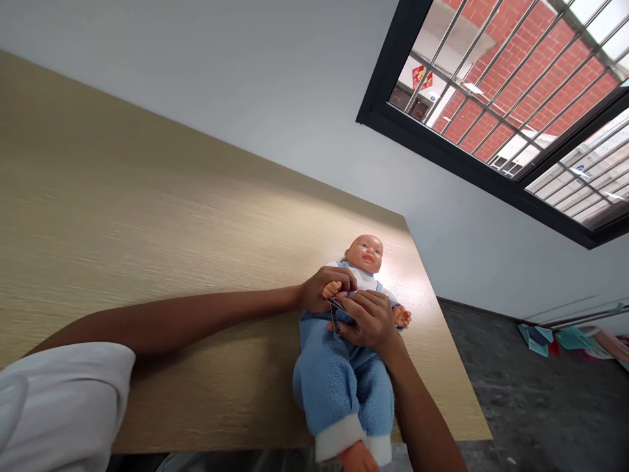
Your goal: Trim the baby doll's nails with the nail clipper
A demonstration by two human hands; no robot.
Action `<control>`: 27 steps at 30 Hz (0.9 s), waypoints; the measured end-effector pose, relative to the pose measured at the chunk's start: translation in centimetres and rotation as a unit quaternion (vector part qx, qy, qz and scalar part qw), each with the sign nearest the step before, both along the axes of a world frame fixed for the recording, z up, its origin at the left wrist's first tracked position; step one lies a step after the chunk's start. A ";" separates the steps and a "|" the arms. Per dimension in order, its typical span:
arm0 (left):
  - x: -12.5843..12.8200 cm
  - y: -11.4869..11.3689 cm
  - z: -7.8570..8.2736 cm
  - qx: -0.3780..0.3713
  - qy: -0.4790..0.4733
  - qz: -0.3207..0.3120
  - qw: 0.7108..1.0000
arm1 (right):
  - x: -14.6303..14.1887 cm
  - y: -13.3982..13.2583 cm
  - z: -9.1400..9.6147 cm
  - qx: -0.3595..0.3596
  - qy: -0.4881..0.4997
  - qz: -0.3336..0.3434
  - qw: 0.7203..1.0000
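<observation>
A baby doll (344, 380) in fluffy blue trousers and a white top lies on its back on the wooden table (147, 223), head toward the wall. My left hand (322, 288) is closed around the doll's small hand, fingers wrapped over it. Just beside it, my right hand (371, 321) pinches a small metal nail clipper (335, 313) whose tip sits at the doll's fingers. The doll's other hand (401, 317) sticks out to the right, untouched.
The table's right edge runs close to the doll, with dark floor (515, 393) beyond it. Coloured items (570, 339) lie on the floor by the white wall. A barred window (515, 98) is at the upper right.
</observation>
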State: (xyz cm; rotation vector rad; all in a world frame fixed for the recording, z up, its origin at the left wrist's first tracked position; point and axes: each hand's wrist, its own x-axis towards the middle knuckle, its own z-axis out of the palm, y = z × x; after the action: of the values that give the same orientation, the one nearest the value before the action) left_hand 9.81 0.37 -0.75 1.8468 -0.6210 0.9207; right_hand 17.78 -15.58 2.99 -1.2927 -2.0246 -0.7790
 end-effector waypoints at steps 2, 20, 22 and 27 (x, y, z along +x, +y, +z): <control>0.0 0.0 0.0 0.001 0.001 -0.001 1.000 | 0.0 0.0 0.0 0.000 -0.003 0.001 1.000; -0.1 -0.1 0.1 -0.007 0.019 0.001 1.000 | 0.2 -0.1 -0.1 -0.018 -0.016 0.004 1.000; -0.1 -0.1 0.1 -0.004 0.012 0.004 1.000 | 0.2 -0.1 -0.2 -0.007 -0.011 -0.001 1.000; -0.1 0.0 0.1 0.004 0.011 0.007 1.000 | 0.1 0.0 -0.2 -0.002 0.001 0.000 1.000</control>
State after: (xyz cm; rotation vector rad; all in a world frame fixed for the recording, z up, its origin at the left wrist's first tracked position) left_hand 9.76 0.34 -0.69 1.8674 -0.6003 0.9074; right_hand 17.87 -15.59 2.79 -1.2963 -2.0258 -0.7737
